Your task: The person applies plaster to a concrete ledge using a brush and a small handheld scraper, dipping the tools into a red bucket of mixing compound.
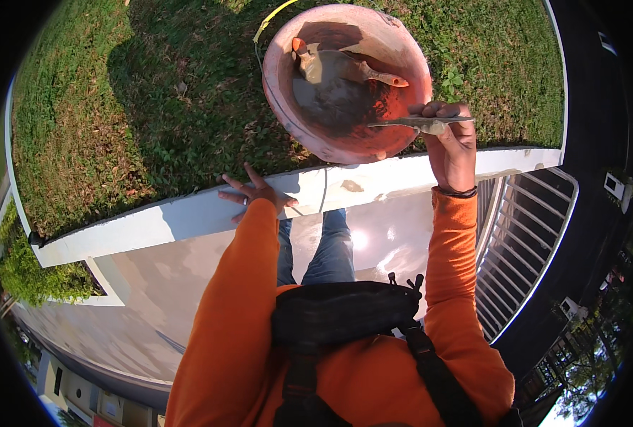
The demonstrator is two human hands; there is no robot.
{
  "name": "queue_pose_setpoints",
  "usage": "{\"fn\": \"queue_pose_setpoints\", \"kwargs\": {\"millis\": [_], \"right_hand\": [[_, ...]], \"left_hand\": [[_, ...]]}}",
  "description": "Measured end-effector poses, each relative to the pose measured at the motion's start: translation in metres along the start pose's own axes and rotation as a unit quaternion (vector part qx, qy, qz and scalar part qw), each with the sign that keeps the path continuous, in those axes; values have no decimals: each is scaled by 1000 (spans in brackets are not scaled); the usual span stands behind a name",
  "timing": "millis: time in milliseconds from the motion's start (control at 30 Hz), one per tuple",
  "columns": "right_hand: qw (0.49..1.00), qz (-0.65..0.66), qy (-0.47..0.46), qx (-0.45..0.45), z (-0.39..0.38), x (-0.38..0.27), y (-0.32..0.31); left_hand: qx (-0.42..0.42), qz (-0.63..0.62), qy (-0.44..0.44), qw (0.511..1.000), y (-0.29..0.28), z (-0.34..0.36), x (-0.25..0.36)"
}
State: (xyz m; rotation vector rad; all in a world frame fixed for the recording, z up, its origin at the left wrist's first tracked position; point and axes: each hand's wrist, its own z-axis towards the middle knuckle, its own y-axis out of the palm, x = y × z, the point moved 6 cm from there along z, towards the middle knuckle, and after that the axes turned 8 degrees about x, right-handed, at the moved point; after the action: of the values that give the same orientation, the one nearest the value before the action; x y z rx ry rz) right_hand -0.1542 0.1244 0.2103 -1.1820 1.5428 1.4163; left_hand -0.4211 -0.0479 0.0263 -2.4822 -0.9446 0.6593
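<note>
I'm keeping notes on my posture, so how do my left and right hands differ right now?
The left hand is open, with spread fingers; the right hand is closed on a thin flat tool. The left appears to rest on the white ledge; the right is beside the reddish bucket's rim in this view. Both emerge from orange sleeves.

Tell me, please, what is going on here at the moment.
A person in orange sleeves holds a flat, grey-smeared tool in the right hand, by the right side of a reddish bucket. The left hand is spread at the white ledge, holding nothing. The bucket, beside the ledge and grass, contains a grey mix and at least one more tool.
</note>
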Motion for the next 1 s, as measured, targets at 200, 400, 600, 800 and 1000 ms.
{"fn": "queue_pose_setpoints", "kwargs": {"millis": [200, 400, 600, 800, 1000], "right_hand": [[994, 22, 5, 109, -35, -3, -9], [984, -34, -20, 172, -90, -12, -21], [968, -55, -31, 241, -154, 4, -42], [938, -133, -23, 318, -226, 46, -60], [877, -259, -28, 405, -290, 105, -66]], "left_hand": [[51, 49, 32, 997, 6, 6, 0], [79, 63, 30, 994, 15, 17, -1], [105, 76, 31, 991, 17, 24, -3], [117, 101, 91, 984, 17, 24, -1], [160, 107, 92, 977, 18, 34, 4]]}}
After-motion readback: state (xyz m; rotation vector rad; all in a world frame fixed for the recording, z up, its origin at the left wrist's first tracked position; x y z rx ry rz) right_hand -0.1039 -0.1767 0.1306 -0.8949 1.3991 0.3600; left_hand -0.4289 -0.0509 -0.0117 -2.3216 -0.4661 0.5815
